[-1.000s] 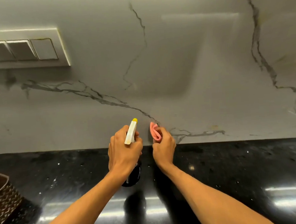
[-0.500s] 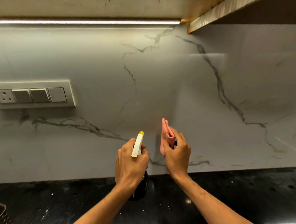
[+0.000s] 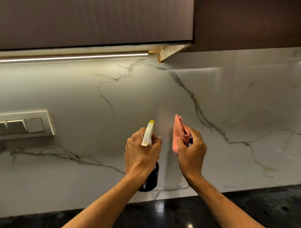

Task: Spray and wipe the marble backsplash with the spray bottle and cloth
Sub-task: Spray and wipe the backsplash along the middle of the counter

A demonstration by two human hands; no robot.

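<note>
The white marble backsplash (image 3: 234,108) with grey veins fills the middle of the head view. My left hand (image 3: 142,155) grips a dark spray bottle (image 3: 151,181) with a white head and yellow nozzle, pointed at the wall; a faint mist hangs just past the nozzle. My right hand (image 3: 191,152) holds a folded pink cloth (image 3: 178,133) upright, close to the marble and right of the bottle. Whether the cloth touches the wall I cannot tell.
A white switch panel (image 3: 18,125) sits on the wall at the left. Dark upper cabinets (image 3: 86,20) with a light strip (image 3: 65,57) hang above. The black speckled countertop (image 3: 171,219) runs along the bottom.
Both hands have risen higher up the backsplash with bottle and cloth. The view has tilted upward, bringing the cabinets in and dropping the basket out at the left.
</note>
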